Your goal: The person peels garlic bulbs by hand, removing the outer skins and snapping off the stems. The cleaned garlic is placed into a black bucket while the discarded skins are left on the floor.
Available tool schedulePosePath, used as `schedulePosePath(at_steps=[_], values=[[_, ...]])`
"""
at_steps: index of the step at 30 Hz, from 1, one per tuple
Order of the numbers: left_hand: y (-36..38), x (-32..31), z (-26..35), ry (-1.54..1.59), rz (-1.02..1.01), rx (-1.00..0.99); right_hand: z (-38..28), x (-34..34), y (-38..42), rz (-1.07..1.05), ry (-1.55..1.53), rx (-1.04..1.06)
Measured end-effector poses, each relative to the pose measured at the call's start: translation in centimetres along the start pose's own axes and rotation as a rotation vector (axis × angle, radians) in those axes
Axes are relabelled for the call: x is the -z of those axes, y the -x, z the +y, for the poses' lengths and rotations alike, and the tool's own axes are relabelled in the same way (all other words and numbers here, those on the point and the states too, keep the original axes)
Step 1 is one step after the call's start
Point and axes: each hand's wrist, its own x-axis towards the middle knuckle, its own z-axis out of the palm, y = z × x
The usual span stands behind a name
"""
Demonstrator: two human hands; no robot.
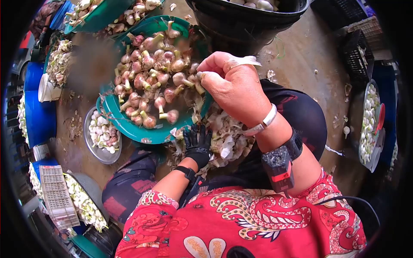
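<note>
My right hand (236,86) is bare and closed in a pinch over the right side of a teal basin (142,136). Its fingertips are close to the garlic bulbs (159,77) heaped in the basin; whatever they pinch is hidden. A strip of pale garlic skin (245,61) lies across the back of this hand. My left hand (198,144), in a black glove, rests at the basin's near rim with fingers stretched out. Beside and under it is a pile of loose garlic skins (228,144) between my legs. The bulbs are purplish and still have cut stems.
A metal bowl of peeled garlic (103,133) stands left of the basin. Behind it is a large black tub (249,26). Black crates (357,56) and a tray of cloves (369,124) line the right. Blue bins (41,112) and a white basket (58,195) are at left.
</note>
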Motion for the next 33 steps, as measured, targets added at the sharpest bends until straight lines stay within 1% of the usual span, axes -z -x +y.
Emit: schedulePosePath(at_steps=[1,2,3,5,6,8,9,10,11,12,13,14,15,17,19,20,21,22,23,24,25,26,27,29,30,31,32,33], values=[[0.1,-1.9,-0.1,-0.060,-0.055,-0.019,0.0,-0.1,0.1,-0.005,-0.001,0.001],[0.3,-4.8,-1.2,0.193,-0.185,-0.020,0.1,-0.3,0.1,-0.006,-0.003,-0.018],[1.3,-2.9,-0.6,0.151,-0.230,-0.013,0.2,-0.3,0.0,-0.002,-0.006,-0.037],[1.2,-2.6,-2.7,0.462,-0.534,0.045,0.3,-0.3,0.3,-0.001,-0.010,-0.026],[1.2,-1.4,-3.3,0.460,-0.533,0.053,0.2,-0.3,0.4,-0.023,0.000,-0.026],[1.4,1.8,-4.2,0.315,-0.586,0.122,0.1,-0.5,0.3,-0.044,0.003,-0.020],[1.8,3.9,-4.4,0.271,-0.398,0.114,0.2,-0.7,0.3,-0.050,-0.003,-0.019],[1.7,8.1,-4.1,0.234,-0.312,0.110,0.4,-0.9,0.2,-0.017,-0.019,-0.010],[1.2,7.3,-6.6,0.259,-0.161,0.128,0.5,-1.1,0.1,0.017,-0.035,-0.003],[1.1,10.2,-7.2,0.297,-0.044,0.167,0.7,-1.3,0.0,0.022,-0.033,0.009],[0.5,12.2,-8.3,0.379,0.044,0.228,0.7,-1.4,0.0,0.021,-0.030,0.008],[-0.5,12.0,-10.4,0.401,0.109,0.270,0.7,-1.5,-0.1,-0.019,-0.008,-0.015],[-1.4,12.1,-11.6,0.341,0.130,0.311,0.7,-1.5,-0.2,-0.057,0.016,-0.039],[-2.9,11.0,-12.9,0.374,0.116,0.252,0.9,-1.7,-0.1,-0.040,0.059,0.018],[-3.9,6.9,-14.2,0.264,0.216,0.217,1.1,-1.9,-0.1,-0.061,0.086,0.012],[-4.3,6.6,-13.9,0.224,0.085,0.323,1.3,-2.1,-0.1,-0.062,0.082,0.001],[-4.6,5.4,-14.0,0.193,-0.002,0.495,1.0,-2.1,-0.1,-0.085,0.080,-0.046],[-4.9,3.1,-15.3,0.380,0.096,0.419,1.0,-2.2,-0.2,-0.092,0.078,-0.049],[-4.6,3.5,-15.4,0.564,0.192,0.341,1.1,-2.4,-0.2,-0.099,0.072,-0.055],[-4.3,3.9,-15.6,0.559,0.193,0.342,1.1,-2.5,-0.2,-0.097,0.068,-0.052],[-3.8,4.5,-15.9,0.991,0.175,0.409,1.1,-2.7,-0.3,-0.120,0.073,-0.084],[-2.9,7.0,-14.9,1.425,0.153,0.464,1.0,-2.8,-0.3,-0.145,0.080,-0.113],[-1.8,10.0,-13.4,1.532,0.189,0.451,1.1,-3.2,-0.2,-0.148,0.077,-0.103],[0.5,15.3,-10.6,1.623,0.279,0.323,1.9,-4.6,0.2,-0.206,0.038,-0.084],[1.6,17.4,-9.2,1.662,0.296,0.284,4.3,-6.4,0.1,-0.264,-0.172,-0.032],[2.7,19.3,-7.8,1.702,0.311,0.244,4.9,-7.5,0.5,-0.234,-0.172,0.015],[4.0,20.7,-6.3,1.673,0.346,0.151,3.7,-6.9,0.6,-0.393,-0.308,-0.170],[5.3,21.1,-5.5,1.836,0.376,0.051,2.4,-6.1,1.1,-0.552,-0.441,-0.360]])
